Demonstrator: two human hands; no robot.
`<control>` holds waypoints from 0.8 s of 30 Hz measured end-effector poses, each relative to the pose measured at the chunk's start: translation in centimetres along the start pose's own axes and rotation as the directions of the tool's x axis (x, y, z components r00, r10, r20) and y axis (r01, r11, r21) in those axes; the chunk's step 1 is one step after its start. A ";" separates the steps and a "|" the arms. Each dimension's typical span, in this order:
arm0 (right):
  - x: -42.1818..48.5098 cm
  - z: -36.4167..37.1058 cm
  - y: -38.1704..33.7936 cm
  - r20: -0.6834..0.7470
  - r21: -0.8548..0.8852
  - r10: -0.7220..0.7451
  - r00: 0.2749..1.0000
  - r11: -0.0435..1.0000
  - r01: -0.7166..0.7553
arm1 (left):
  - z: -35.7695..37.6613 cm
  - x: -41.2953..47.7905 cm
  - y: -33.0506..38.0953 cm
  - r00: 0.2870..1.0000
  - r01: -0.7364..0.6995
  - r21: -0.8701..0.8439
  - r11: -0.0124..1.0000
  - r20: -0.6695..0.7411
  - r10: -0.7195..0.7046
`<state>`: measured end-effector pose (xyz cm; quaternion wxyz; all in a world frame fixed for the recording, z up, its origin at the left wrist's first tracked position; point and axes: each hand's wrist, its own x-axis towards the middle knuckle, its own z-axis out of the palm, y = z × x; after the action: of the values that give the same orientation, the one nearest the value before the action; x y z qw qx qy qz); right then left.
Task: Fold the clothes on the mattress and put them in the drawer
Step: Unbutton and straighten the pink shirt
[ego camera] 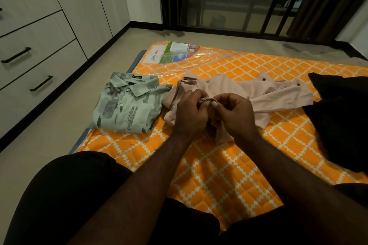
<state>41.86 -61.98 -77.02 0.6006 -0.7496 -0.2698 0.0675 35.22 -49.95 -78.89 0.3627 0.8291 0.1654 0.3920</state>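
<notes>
Pink shirt (258, 93), unfolded and crumpled, lay mid-mattress (219, 165). Left hand (189, 111) and right hand (233, 113) met close together over it, each pinching a twisted bit of its cloth; which part of the shirt could not be told. Green shirt (127, 105), folded, lay just left. Black garment (342, 121) at right, cut off by the frame. Drawers (29, 55), closed, at far left, partly out of view.

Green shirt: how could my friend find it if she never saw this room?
Find the orange patterned mattress on the floor. At its left edge, nearest the drawers, lies the green shirt. Unlike the crumpled pink shirt beside it, it is neatly folded, with grey blotches.
</notes>
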 end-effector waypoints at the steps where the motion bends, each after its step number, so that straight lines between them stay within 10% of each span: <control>1: 0.0 0.0 0.1 -0.003 -0.014 -0.016 1.000 1.000 0.016 | 0.0 -0.1 0.0 1.000 -0.005 0.004 1.000 -0.004 0.005; 15: 1.1 -1.1 -0.1 0.212 0.205 0.175 0.962 0.954 -0.219 | -0.5 0.0 -0.6 0.992 -0.112 0.041 0.993 0.058 0.110; 24: 1.9 -1.3 0.0 0.196 -0.022 0.165 0.967 0.986 -0.164 | -1.2 0.9 -1.5 0.980 0.150 -0.263 0.953 0.166 -0.108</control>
<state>44.00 -62.15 -76.28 0.5611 -0.7607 -0.2651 0.1904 34.87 -47.87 -78.95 0.5103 0.7853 0.1357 0.3232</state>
